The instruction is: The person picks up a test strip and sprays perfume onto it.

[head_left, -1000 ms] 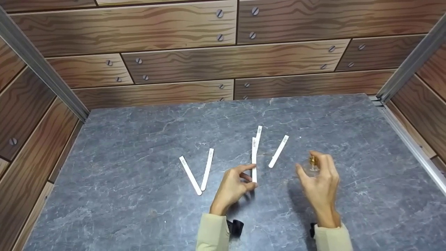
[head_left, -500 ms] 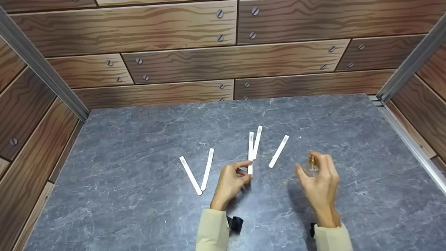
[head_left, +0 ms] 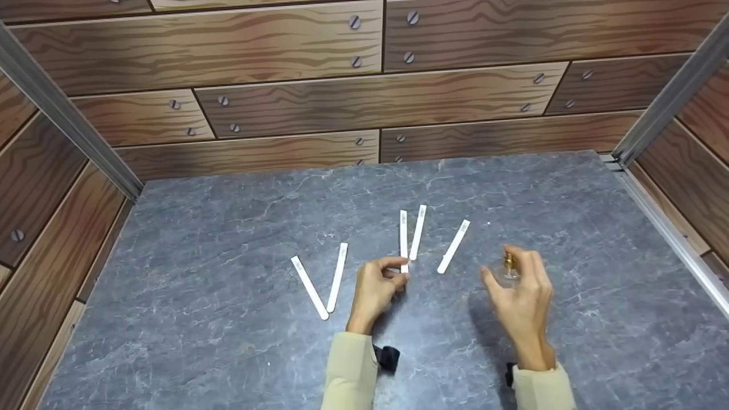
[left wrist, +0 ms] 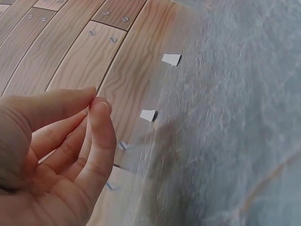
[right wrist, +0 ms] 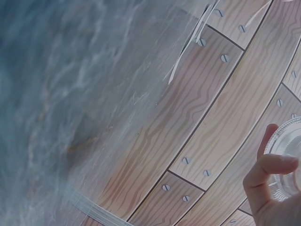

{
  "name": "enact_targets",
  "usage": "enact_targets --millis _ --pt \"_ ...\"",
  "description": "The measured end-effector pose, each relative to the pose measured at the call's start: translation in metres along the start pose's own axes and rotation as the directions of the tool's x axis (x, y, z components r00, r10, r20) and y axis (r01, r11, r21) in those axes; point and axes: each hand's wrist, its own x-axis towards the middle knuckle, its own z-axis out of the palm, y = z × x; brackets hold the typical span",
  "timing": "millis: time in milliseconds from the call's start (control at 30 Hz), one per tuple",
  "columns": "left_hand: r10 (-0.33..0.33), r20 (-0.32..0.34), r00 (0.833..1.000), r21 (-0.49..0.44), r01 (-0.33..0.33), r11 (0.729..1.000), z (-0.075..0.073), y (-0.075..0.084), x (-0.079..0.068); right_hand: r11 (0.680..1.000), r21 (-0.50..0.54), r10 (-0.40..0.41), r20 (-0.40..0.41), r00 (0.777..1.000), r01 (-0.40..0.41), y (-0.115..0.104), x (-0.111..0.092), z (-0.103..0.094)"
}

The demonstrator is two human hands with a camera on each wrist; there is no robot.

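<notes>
My left hand point(head_left: 376, 293) pinches the lower end of a white paper test strip point(head_left: 404, 232) between thumb and fingers. In the left wrist view, thumb and fingertips of the left hand point(left wrist: 70, 155) meet, and the held strip cannot be made out. Just right of it lies a second white strip point(head_left: 418, 230). Farther right, my right hand point(head_left: 525, 296) grips a small clear glass perfume bottle point(head_left: 511, 273) with a gold spray top, a finger on that top. The right wrist view catches the bottle's round clear base point(right wrist: 284, 141) at the edge, fingers around it.
Another strip point(head_left: 454, 246) lies between the hands. Two more strips, one outer point(head_left: 309, 286) and one inner point(head_left: 338, 278), form a V left of my left hand. The grey marbled table point(head_left: 228, 228) is bordered by wood-patterned walls point(head_left: 285, 108) and metal rails point(head_left: 678, 228).
My left hand has shifted forward and slightly left with its strip, which no longer overlaps the neighbouring one. My right hand and the perfume bottle stay nearly in place.
</notes>
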Motion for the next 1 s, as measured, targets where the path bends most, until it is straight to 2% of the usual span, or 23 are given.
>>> enact_targets --millis 300,600,1000 --pt "-0.032 -0.067 0.997 0.019 0.033 0.999 0.004 -0.002 0.011 1.000 0.007 0.000 -0.002 1.000 0.000 0.001 0.000 0.001" --pt "-0.008 -0.158 0.987 0.102 0.025 0.994 0.009 -0.009 0.016 1.000 0.004 -0.014 0.013 1.000 0.014 -0.001 0.000 -0.001" --pt "-0.043 -0.198 0.979 0.129 0.069 0.989 0.012 -0.004 0.023 1.000 0.018 -0.023 0.012 1.000 0.023 -0.004 0.001 -0.002"
